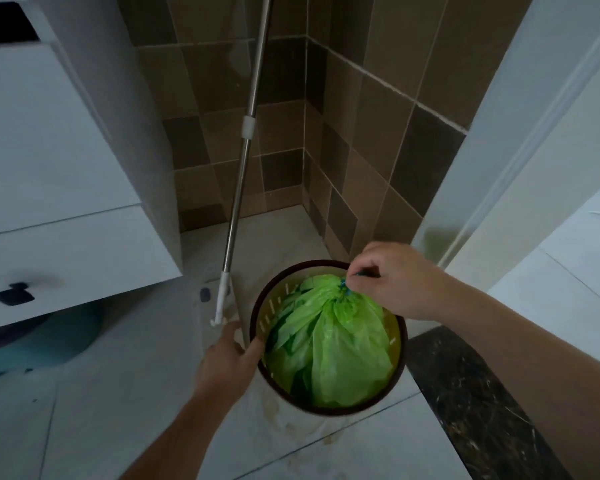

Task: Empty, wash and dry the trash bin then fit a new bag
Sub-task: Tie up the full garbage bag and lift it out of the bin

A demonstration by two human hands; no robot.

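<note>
Bin (pixel 400 344) is standing on the floor (pixel 125 375), green bag (pixel 340 348) gathered inside and sitting just below the right hand (pixel 392 282). Right hand is pinching the blue tie (pixel 343 287) at the bag's neck, fingers closed on it. Left hand (pixel 227 358) is lying against the near-left rim, fingers curled on the edge, steadying the bin. Judgement: step in hand is emptying. Lifting straight up by the neck while the left hand is holding the rim down should keep the bin from rising with the bag. Mop pole (pixel 243 161) is leaning just beyond the left hand.
</note>
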